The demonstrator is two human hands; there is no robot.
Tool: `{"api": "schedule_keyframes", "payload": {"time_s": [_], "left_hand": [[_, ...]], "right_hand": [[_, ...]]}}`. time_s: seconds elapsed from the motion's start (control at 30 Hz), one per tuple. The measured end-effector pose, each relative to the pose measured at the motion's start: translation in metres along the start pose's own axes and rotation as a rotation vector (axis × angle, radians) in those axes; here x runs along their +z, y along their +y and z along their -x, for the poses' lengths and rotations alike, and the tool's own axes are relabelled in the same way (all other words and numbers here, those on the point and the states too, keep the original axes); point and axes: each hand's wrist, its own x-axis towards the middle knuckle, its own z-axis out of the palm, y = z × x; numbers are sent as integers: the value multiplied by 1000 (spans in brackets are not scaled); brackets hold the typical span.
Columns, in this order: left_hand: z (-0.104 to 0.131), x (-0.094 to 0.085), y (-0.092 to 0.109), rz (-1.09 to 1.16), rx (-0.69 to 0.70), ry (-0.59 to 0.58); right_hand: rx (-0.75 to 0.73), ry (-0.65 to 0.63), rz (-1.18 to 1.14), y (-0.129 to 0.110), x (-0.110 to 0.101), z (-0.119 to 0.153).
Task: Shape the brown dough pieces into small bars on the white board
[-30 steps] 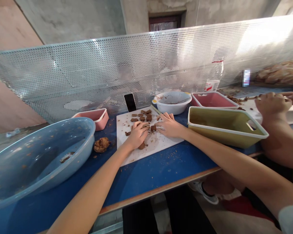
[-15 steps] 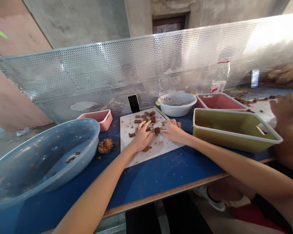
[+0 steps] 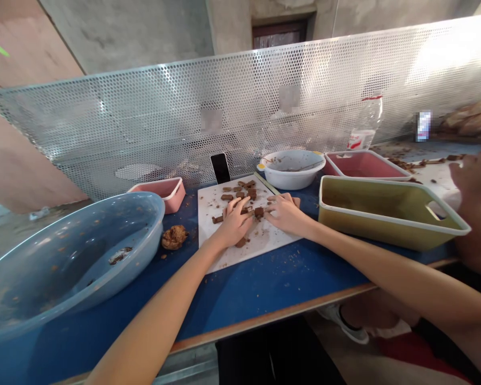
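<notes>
My left hand (image 3: pixel 235 222) lies over brown pieces on the white board (image 3: pixel 220 262), its fingers spread. At the board's right side is my right hand (image 3: pixel 285 215), fingers apart over the surface, next to a dark brown chunk (image 3: pixel 258 212) that sits between the two hands. A brown block (image 3: pixel 296 202) shows just beyond my right hand; whether that hand touches it I cannot tell. Several brown pieces (image 3: pixel 246 185) lie near the board's back edge, with crumbs scattered around. Behind my right hand a thin greenish strip (image 3: pixel 266 183) rests along the board's edge.
On the left stand a large blue basin (image 3: pixel 144 267), a pink box (image 3: pixel 178 198) and a brown lump (image 3: pixel 174 237). A phone (image 3: pixel 220 168) leans at the back. Rightward are a white bowl (image 3: pixel 292 179), a red tray (image 3: pixel 369 164), a green bin (image 3: pixel 385 230) and another person's hand (image 3: pixel 475 174).
The view has shifted slightly. My hands remain in nearly the same places over the board, with small finger movements at most.
</notes>
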Motion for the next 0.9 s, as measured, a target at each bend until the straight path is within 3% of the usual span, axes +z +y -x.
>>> {"api": "schedule_keyframes", "payload": {"time_s": [0.17, 0.4, 0.9], "left_hand": [[0, 2, -1, -17, 7, 10], [0, 3, -3, -19, 20, 55], [2, 3, 1, -6, 1, 120]], "right_hand": [[-25, 3, 5, 0, 2, 0], [48, 123, 92, 4, 4, -3], [11, 63, 132, 12, 1, -11]]}}
